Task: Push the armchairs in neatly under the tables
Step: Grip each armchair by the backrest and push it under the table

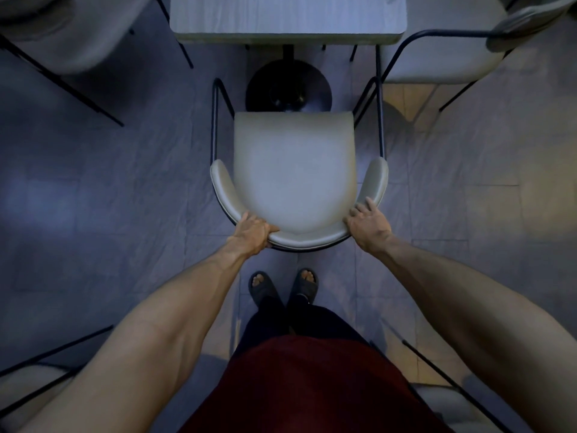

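Note:
A cream armchair [295, 170] with a thin black metal frame stands right in front of me, facing a grey wood-grain table [287, 17]. Its seat front ends short of the table edge, above the table's round black base [288, 89]. My left hand [253, 232] grips the curved backrest at its left rear, fingers curled over the rim. My right hand [368, 221] holds the backrest at its right rear, with the fingers laid along the top of the padded rim.
Another cream armchair [437, 60] stands at the table's right side and one [71, 35] at the far left. Black chair legs [46, 370] cross the lower left and lower right corners. My sandalled feet [282, 285] stand on the grey tiled floor behind the chair.

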